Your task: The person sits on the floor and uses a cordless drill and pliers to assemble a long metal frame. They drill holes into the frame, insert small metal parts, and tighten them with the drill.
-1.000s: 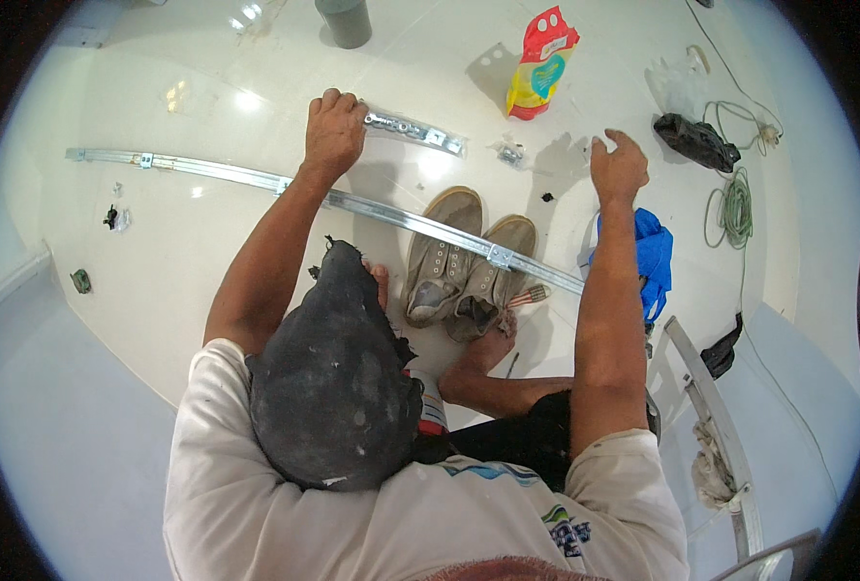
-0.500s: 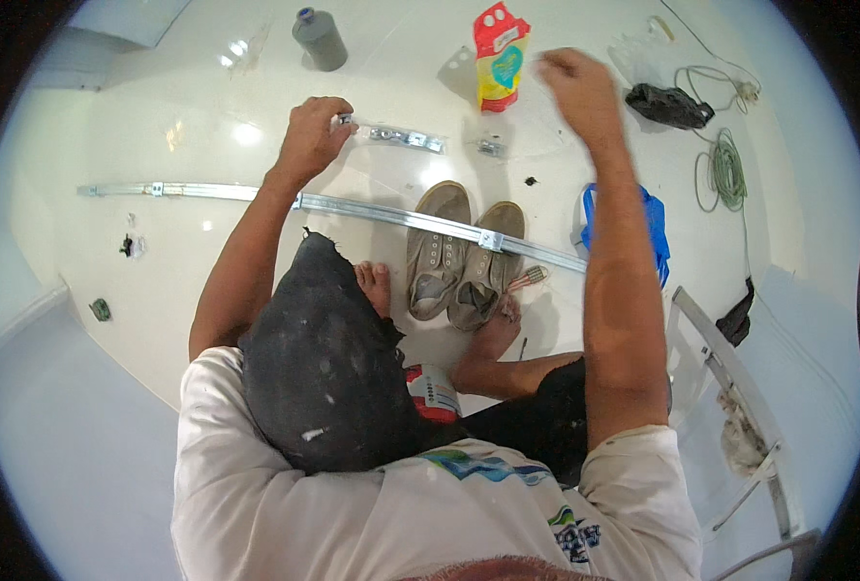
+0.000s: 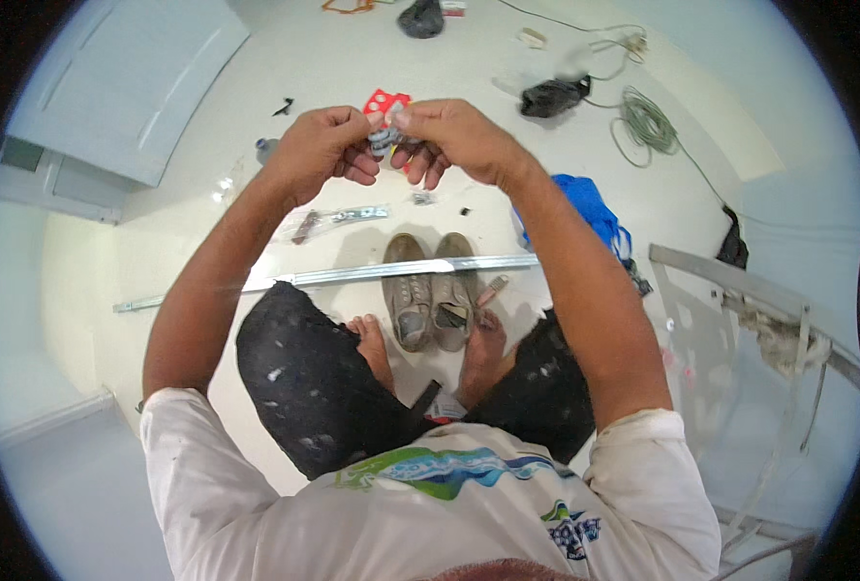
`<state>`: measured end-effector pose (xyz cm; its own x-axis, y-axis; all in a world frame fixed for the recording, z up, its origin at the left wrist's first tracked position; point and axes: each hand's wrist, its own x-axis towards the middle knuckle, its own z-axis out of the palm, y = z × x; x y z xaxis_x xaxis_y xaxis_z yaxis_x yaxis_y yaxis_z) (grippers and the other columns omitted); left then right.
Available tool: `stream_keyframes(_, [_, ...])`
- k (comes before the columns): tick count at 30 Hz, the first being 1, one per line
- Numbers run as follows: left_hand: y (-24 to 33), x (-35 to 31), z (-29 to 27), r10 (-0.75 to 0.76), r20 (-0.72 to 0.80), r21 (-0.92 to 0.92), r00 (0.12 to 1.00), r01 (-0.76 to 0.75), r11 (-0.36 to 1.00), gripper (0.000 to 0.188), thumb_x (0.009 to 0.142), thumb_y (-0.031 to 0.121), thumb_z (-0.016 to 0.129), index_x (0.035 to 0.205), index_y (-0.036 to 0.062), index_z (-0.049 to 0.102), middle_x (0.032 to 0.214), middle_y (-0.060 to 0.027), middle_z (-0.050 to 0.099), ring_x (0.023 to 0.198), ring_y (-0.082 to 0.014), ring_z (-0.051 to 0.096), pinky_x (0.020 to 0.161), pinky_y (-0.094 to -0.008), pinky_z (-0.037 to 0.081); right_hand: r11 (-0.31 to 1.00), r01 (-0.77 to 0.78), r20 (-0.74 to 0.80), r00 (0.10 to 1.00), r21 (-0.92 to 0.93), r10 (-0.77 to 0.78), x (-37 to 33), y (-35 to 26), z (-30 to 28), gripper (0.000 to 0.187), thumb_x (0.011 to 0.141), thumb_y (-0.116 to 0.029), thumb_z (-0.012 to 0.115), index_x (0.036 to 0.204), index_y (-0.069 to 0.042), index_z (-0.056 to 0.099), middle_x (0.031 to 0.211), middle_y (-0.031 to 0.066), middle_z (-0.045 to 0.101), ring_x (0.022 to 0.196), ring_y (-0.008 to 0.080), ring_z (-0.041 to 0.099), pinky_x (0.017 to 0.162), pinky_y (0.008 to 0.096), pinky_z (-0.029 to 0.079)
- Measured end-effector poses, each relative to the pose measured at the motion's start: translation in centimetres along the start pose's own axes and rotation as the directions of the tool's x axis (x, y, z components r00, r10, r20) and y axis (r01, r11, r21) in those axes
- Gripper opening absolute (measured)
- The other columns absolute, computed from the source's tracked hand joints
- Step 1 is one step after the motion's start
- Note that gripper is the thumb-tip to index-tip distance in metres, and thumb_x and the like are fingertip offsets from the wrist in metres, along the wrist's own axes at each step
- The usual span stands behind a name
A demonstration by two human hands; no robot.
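Grey small piece (image 3: 382, 144): twelve o'clock, details blurred
Left hand (image 3: 331, 143), right hand (image 3: 457, 140): both pinching it narrowly, likely for fine control
Metal rail (image 3: 353, 273): six o'clock of hands, across shoes (image 3: 410, 298), maybe propped

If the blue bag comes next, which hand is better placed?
Likely the right hand: the blue bag lies to its right, farther from the left hand. Both pinch a small grey item, so the right would let go first.

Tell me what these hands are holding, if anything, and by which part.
The left hand and right hand hold a small grey item at its sides, between their fingertips. It's too small to identify.
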<state>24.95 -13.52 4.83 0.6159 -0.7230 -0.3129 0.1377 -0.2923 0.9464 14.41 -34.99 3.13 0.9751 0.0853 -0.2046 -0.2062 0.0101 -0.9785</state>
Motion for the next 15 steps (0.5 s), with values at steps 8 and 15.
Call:
stream_keyframes(8, [3.9,2.0,10.7,0.169,0.22,0.116,0.961,-0.197,0.973,0.043,0.102,0.038,0.076,0.119,-0.0004,0.068,0.097,-0.008,0.073,0.083,-0.0168,0.071,0.08,-0.031,0.061,0.989,0.09,-0.285,0.951,-0.12,-0.121,-10.5,-0.9,-6.9,0.03,0.104,-0.033,0.07,0.1,-0.004,0.072,0.081,0.0061,0.071,0.064,0.0135,0.065,0.055,0.0292,0.051])
stream_keyframes(15, [0.2,9.0,10.5,0.233,0.376,-0.065,0.897,-0.226,0.972,0.045,0.102,0.04,0.073,0.12,-0.0009,0.07,0.102,-0.0111,0.074,0.084,-0.0168,0.074,0.082,-0.0314,0.062,0.991,0.067,-0.591,0.797,-0.119,-0.124,-13.3,-1.2,-7.7,0.034,0.106,-0.031,0.068,0.083,-0.006,0.066,0.069,0.0021,0.064,0.053,0.0086,0.056,0.047,0.0262,0.043])
